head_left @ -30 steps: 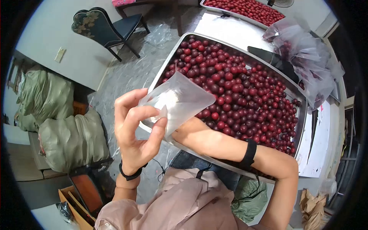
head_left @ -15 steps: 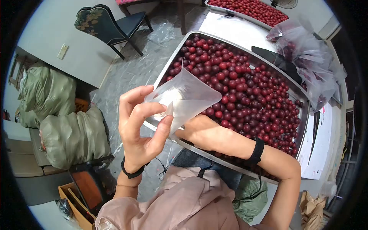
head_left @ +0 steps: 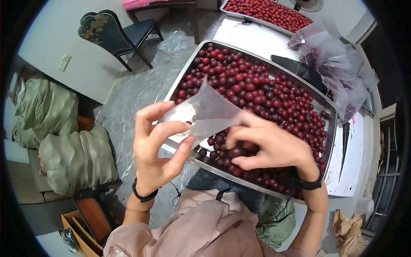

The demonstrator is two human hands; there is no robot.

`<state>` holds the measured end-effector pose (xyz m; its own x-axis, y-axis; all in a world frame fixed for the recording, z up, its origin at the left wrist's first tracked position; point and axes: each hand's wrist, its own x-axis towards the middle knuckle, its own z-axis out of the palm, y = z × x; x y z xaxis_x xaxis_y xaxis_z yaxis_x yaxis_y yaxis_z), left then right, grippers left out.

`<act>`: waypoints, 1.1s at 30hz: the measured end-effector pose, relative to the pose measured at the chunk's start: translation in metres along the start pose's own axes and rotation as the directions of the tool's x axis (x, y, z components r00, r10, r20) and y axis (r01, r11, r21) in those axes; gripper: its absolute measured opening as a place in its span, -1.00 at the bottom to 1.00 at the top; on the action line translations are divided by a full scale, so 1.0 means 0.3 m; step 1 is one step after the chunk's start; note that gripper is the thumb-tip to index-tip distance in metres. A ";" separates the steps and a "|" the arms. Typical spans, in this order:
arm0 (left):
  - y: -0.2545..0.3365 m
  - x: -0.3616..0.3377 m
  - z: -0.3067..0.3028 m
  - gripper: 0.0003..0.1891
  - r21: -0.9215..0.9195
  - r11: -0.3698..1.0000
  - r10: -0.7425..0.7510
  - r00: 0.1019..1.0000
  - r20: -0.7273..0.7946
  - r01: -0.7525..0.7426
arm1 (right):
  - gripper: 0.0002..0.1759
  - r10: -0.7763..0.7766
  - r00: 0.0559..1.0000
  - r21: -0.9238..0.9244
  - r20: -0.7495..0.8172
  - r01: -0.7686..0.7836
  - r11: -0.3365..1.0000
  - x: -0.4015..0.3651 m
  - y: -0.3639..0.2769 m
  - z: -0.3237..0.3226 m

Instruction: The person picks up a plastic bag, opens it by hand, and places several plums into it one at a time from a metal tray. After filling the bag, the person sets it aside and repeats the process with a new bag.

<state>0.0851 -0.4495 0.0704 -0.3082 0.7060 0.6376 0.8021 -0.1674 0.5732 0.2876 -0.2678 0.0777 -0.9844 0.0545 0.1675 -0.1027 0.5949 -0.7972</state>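
Pinched between the fingers of my left hand (head_left: 158,147) is a clear plastic bag (head_left: 209,109), spread out above the left part of a metal tray (head_left: 182,79). The tray holds a layer of dark red round fruits (head_left: 252,88). My right hand (head_left: 269,143) is over the fruits beside the bag, with its fingers curled round some dark fruits near the tray's front edge. Its index finger is close to the bag's right corner; whether they touch is unclear.
A second tray of red fruits (head_left: 269,16) stands at the back. Clear bags with fruits (head_left: 338,64) lie at the right. Green sacks (head_left: 77,158) are at the left, near a dark chair (head_left: 111,34). Brown paper (head_left: 349,231) is at the lower right.
My right hand has come out from under the bag, moved right and curled round fruits. My left hand still holds the bag. The whole view has shifted slightly.
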 end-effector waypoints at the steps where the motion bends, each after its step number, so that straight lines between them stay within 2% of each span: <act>1: 0.010 0.005 0.004 -0.72 -0.018 1.000 0.004 1.000 0.026 -0.003 | -0.67 0.035 0.999 0.054 -0.017 -0.034 0.998 -0.015 -0.023 -0.034; 3: 0.025 0.024 0.001 -0.74 -0.003 0.998 0.062 0.995 0.074 -0.062 | -0.69 0.091 0.995 0.104 -0.047 -0.086 0.991 -0.042 -0.077 -0.103; 6: 0.044 0.032 0.007 -0.75 -0.031 0.997 0.072 0.989 0.130 -0.068 | -0.68 0.015 0.988 0.201 -0.156 0.017 0.979 -0.040 -0.113 -0.158; 7: 0.048 0.035 0.016 -0.74 -0.032 0.996 0.092 0.989 0.119 -0.088 | -0.68 0.002 0.978 0.335 -0.209 0.070 0.940 -0.020 -0.112 -0.145; 8: 0.051 0.030 0.019 -0.74 -0.033 0.995 0.094 0.988 0.119 -0.091 | -0.69 0.057 0.978 0.421 -0.199 0.033 0.906 -0.005 -0.131 -0.144; 11: 0.062 0.018 0.022 -0.74 -0.078 0.996 0.049 0.983 0.174 -0.036 | -0.71 0.081 0.993 0.295 -0.086 -0.052 0.954 0.043 -0.116 -0.127; 12: 0.067 0.018 0.019 -0.74 -0.066 0.998 0.037 0.978 0.205 -0.024 | -0.70 0.034 0.994 0.255 -0.104 -0.007 0.967 0.060 -0.111 -0.108; 14: 0.069 0.023 0.009 -0.75 -0.049 0.999 0.026 0.972 0.234 -0.015 | -0.71 0.111 0.993 0.129 -0.051 -0.104 0.986 0.077 -0.146 -0.113; 16: 0.067 0.031 0.004 -0.76 -0.022 0.996 0.086 0.962 0.259 -0.083 | -0.71 0.141 0.989 0.165 -0.051 -0.131 0.978 0.085 -0.155 -0.114; 20: 0.073 0.033 0.005 -0.76 -0.049 0.996 0.085 0.956 0.280 -0.074 | -0.72 0.233 0.971 0.266 -0.053 -0.211 0.941 0.088 -0.149 -0.114; 21: 0.073 0.033 0.007 -0.75 -0.041 0.995 0.101 0.952 0.288 -0.093 | -0.72 0.241 0.970 0.157 -0.032 -0.233 0.960 0.091 -0.155 -0.122; 22: 0.073 0.033 0.010 -0.75 -0.033 0.993 0.116 0.948 0.296 -0.112 | -0.72 0.241 0.970 0.157 -0.031 -0.233 0.960 0.093 -0.157 -0.118; 24: 0.069 0.031 0.024 -0.74 -0.049 0.993 0.114 0.950 0.290 -0.104 | -0.74 0.167 0.985 0.000 -0.046 -0.167 0.986 0.103 -0.154 -0.101; 26: 0.068 0.031 0.029 -0.74 -0.062 0.994 0.108 0.953 0.282 -0.095 | -0.76 0.101 0.994 -0.043 -0.045 -0.103 0.994 0.115 -0.139 -0.084; 28: 0.066 0.035 0.026 -0.74 -0.064 0.992 0.122 0.959 0.257 -0.109 | -0.75 0.156 0.985 -0.052 0.071 -0.153 0.987 0.128 -0.134 -0.078; 30: 0.066 0.033 0.024 -0.73 -0.065 0.992 0.122 0.955 0.269 -0.108 | -0.73 0.162 0.982 -0.052 0.096 -0.157 0.986 0.147 -0.129 -0.084; 32: 0.067 0.030 0.024 -0.73 -0.072 0.991 0.125 0.951 0.283 -0.109 | -0.71 0.208 0.943 -0.066 0.261 -0.198 0.978 0.177 -0.122 -0.104; 33: 0.070 0.029 0.024 -0.73 -0.066 0.991 0.131 0.948 0.288 -0.117 | -0.71 0.203 0.934 -0.035 0.295 -0.202 0.979 0.195 -0.088 -0.090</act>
<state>0.1031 -0.4420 0.0843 -0.0396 0.8462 0.5314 0.7971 -0.2939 0.5275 0.2366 -0.2585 0.1241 -0.9821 -0.0649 -0.1770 0.1035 0.5992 -0.7939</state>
